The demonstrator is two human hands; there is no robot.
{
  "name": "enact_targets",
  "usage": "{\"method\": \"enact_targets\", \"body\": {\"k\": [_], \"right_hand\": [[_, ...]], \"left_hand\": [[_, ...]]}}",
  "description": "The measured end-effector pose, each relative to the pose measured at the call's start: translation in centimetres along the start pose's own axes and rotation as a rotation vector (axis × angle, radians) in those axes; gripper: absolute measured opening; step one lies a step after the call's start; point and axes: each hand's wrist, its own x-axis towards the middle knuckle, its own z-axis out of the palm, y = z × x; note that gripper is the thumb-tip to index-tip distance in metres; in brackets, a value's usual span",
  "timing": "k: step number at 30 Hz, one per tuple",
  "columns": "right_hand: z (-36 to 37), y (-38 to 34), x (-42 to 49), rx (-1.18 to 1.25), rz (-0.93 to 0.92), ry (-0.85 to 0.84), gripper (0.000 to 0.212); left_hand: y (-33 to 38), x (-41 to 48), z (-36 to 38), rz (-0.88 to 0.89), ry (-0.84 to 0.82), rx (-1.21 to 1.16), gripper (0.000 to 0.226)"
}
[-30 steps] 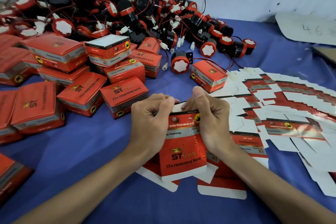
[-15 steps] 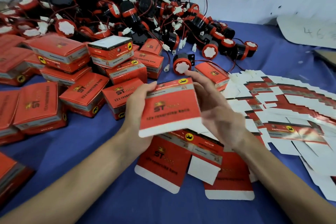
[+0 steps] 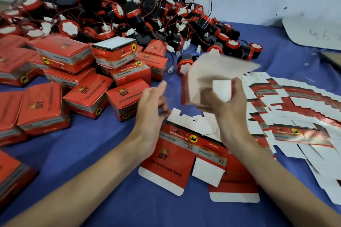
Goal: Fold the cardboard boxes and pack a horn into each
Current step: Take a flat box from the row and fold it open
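My right hand grips a half-opened red and white cardboard box, lifted above the table, motion-blurred, its white inside facing me. My left hand hovers just left of it with loose fingers and holds nothing. Under my hands lies a flat red box blank printed "ST". A heap of black and red horns with red wires and white plugs fills the back. The nearest single horn sits just behind the lifted box.
Several folded red boxes are stacked at the left. A fanned spread of flat blanks covers the right side of the blue cloth. A white wall stands behind; a grey cardboard sheet lies at the far right.
Both hands held the blank flat on the pile, then raised it. Now my left hand has let go and my right hand has swung the blank up, white inside showing.
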Motion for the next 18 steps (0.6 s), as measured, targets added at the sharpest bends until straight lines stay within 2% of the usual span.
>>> {"method": "enact_targets", "body": {"k": [3, 8, 10, 13, 15, 17, 18], "right_hand": [[-1.0, 0.3, 1.1, 0.167, 0.170, 0.043, 0.031], [-0.1, 1.7, 0.3, 0.069, 0.244, -0.100, 0.036], [0.0, 1.7, 0.1, -0.086, 0.177, -0.074, 0.036], [-0.1, 1.5, -0.2, -0.356, -0.005, -0.031, 0.016], [-0.1, 1.2, -0.6, -0.401, -0.057, -0.037, 0.014], [0.1, 0.9, -0.8, -0.448, -0.095, -0.058, 0.020], [0.2, 0.9, -0.9, -0.496, -0.134, -0.078, 0.022]], "left_hand": [[0.0, 0.4, -0.7, 0.062, -0.024, 0.136, 0.042], [-0.2, 0.4, -1.4, 0.238, -0.056, 0.404, 0.035], [-0.3, 0.2, -1.4, 0.320, -0.016, 0.492, 0.031], [-0.3, -0.2, -1.3, 0.415, 0.029, 0.567, 0.026], [-0.1, -0.4, -1.3, 0.391, -0.061, 0.488, 0.016], [-0.2, -0.9, -1.2, 0.291, -0.205, 0.376, 0.048], [-0.4, -1.2, -1.1, 0.277, -0.267, 0.401, 0.060]]}}
